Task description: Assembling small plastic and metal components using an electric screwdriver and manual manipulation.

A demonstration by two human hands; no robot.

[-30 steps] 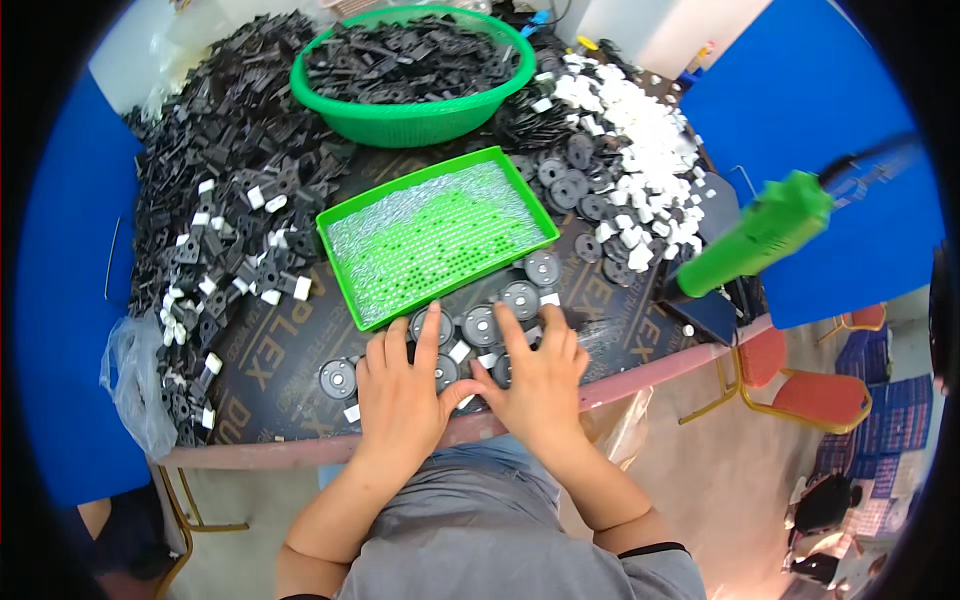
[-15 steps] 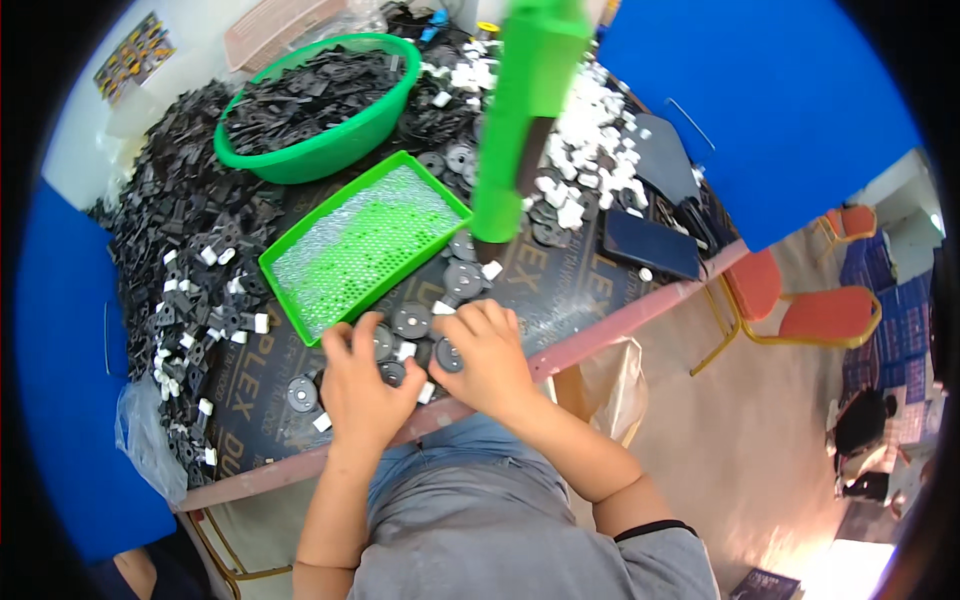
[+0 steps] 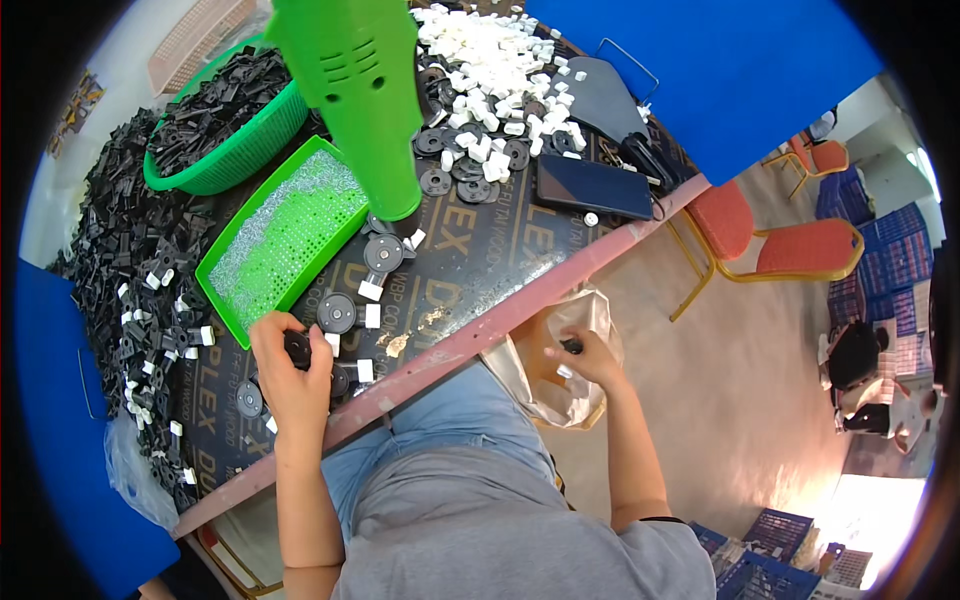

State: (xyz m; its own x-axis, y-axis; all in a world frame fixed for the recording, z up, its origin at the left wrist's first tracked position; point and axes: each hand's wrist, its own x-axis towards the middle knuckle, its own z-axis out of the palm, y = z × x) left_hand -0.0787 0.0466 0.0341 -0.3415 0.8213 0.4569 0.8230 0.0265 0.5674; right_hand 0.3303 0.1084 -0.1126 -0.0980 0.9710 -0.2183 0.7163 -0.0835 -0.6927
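My left hand (image 3: 288, 375) is at the table's front edge, its fingers closed on a black round part (image 3: 298, 349). Beyond the table edge, my right hand (image 3: 594, 360) hangs over an open pale sack (image 3: 545, 385) with a small black part (image 3: 572, 346) between its fingers. A white piece (image 3: 565, 371) shows just under those fingers; whether it is joined to the black part I cannot tell. Grey-black discs with white blocks, among them one disc (image 3: 338, 313), lie near my left hand. A green power tool (image 3: 365, 110) with vent slots stands above the table, its dark tip downward.
A green perforated tray (image 3: 300, 270) holds small silvery pieces. Behind it is a green basket (image 3: 230, 150) full of black parts. Black parts (image 3: 110, 250) heap at the left; white pieces (image 3: 490, 60) pile at the back. A dark phone (image 3: 592, 187) lies near the pink table edge (image 3: 520, 312).
My right hand has moved from the table out to the right, over the sack, carrying a black part. My left hand has stayed by the table edge. The view has shifted.
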